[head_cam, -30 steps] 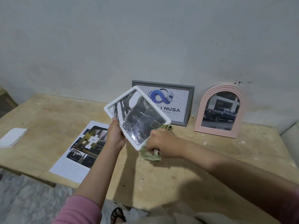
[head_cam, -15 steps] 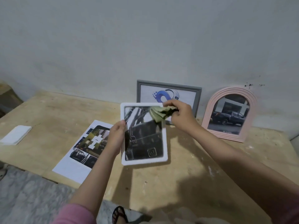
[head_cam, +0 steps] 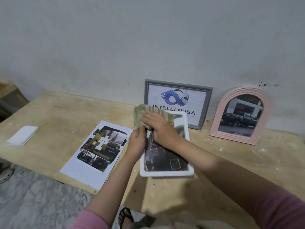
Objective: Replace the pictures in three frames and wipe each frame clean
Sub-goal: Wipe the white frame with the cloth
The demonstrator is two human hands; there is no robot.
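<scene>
Three frames [head_cam: 166, 172] — each holds a picture.

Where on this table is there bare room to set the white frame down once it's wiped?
Bare wood lies between the white pad and the printed sheet, and at the front right below the pink arched frame. It is crowded mid-table, where both hands work the white frame by the grey frame.

We see the right hand [head_cam: 162, 129] pressing a green cloth [head_cam: 145, 115] on the white frame [head_cam: 166, 173], whose left edge the left hand [head_cam: 137, 143] holds, over the counter [head_cam: 57, 116].
</scene>
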